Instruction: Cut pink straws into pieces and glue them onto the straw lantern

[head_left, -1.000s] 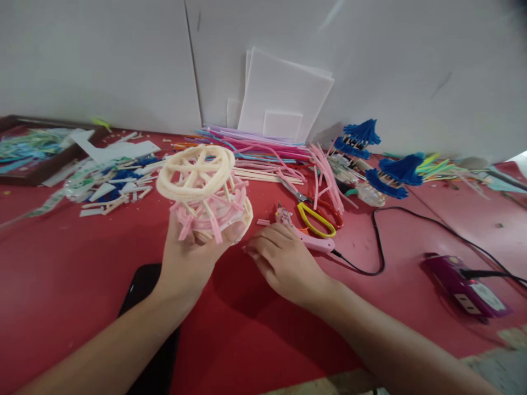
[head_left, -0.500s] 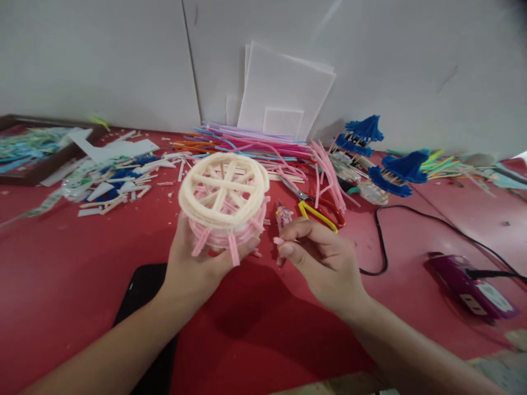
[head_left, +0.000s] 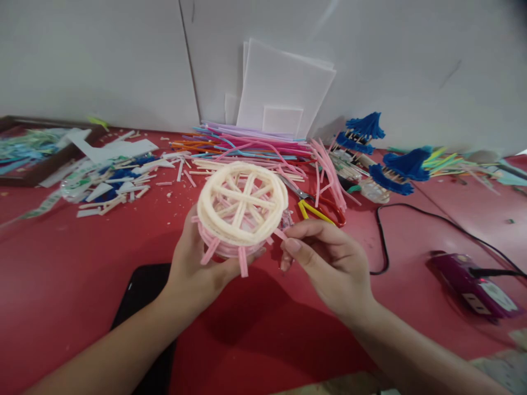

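My left hand is wrapped round the underside of a round pipe-cleaner model. Its top is a cream ring with crossing spokes, and short pink tabs stick out from the pink part below. Between thumb and forefinger, my right hand pinches a short pink pipe-cleaner piece at the model's right side. Whether that piece touches the model I cannot tell. Just behind the pinch lies a tool speckled with pink bits, mostly hidden. Scissors with red and yellow handles rest beyond it.
Loose pipe cleaners lie along the wall. Cut scraps and a brown-rimmed tray are at left. Blue-roofed models stand at back right. A purple device with a black cord sits at right, a black phone-like slab by my left forearm.
The round model has moved right and slightly down in my left hand, closer to my right hand. The pink piece in my right fingers now meets its edge in view.
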Demonstrator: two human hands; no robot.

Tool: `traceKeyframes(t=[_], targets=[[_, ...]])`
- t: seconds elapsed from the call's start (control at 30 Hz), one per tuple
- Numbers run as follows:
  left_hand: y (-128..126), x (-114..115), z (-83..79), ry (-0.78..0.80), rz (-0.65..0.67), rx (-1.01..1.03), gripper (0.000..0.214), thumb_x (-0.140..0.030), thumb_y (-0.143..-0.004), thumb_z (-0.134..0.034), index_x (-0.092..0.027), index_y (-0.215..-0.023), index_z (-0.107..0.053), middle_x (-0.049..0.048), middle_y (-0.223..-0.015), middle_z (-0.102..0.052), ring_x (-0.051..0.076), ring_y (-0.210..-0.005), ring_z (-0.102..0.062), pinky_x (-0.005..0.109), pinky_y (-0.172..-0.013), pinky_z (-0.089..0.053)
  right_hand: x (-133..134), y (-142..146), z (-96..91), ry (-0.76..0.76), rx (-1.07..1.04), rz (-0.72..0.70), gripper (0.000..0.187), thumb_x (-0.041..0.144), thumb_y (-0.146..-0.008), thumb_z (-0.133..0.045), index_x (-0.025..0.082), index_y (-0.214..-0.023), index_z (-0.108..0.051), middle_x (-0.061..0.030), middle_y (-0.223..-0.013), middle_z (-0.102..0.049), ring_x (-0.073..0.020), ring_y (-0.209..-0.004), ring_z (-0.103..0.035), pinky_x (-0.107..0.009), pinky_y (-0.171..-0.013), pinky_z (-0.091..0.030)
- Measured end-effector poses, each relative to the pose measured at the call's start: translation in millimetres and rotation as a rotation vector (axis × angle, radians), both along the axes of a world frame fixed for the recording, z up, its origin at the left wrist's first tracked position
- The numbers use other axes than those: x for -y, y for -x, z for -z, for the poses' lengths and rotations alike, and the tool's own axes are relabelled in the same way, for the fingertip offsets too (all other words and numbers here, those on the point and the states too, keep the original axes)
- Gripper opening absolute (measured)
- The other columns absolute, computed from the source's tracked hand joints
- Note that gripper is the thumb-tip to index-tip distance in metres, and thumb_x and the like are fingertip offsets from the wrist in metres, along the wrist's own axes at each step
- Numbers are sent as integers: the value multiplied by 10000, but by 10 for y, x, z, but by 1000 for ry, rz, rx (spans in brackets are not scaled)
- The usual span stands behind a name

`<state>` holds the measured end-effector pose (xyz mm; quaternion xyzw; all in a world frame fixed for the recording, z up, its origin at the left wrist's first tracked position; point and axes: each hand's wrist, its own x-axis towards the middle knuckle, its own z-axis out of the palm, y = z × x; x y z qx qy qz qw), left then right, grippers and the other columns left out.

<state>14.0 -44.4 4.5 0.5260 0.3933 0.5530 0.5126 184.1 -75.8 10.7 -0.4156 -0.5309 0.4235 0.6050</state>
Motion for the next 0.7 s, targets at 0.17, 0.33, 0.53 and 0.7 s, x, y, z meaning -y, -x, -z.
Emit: traceKeyframes(t=[0.17,0.33,0.53,0.7], targets=[[7,3,-1,-3,15,4,689,-72,-496,-845,-298,-1099,-598,53,-1266,-640,338,-1219,-573,460,-1018,-500,25,61,-28,11,-76,-1,31,172,-795,-695,192,-810,-676,26,-668,-652,-90,-488,-630,-203,-462,-562],[14,-2,-16,-51,28,-66,725,-86,-533,-840,-287,-1172,-561,72,-1319,-602,325,-1232,-562,450,-1030,-490,60,80,-46,-85,31,2,107,114,-815,-650,205,-859,-688,23,-732,-651,-77,-517,-638,-191,-477,-553],[4,-14,-34,-111,35,-122,840,-140,-550,-850,-294,-1293,-489,86,-1310,-611,350,-1219,-567,514,-1014,-491,79,31,-5,-256,280,62,191,60,-828,-612,204,-940,-667,5,-737,-647,-99,-588,-630,-221,-514,-516],[3,-23,-17,-116,40,-126,886,-164,-536,-865,-289,-1320,-470,93,-1318,-607,359,-1217,-567,509,-996,-506,85,18,5,-331,369,99,214,43,-824,-598,206,-955,-645,-2,-762,-645,-115,-627,-633,-257,-567,-523]])
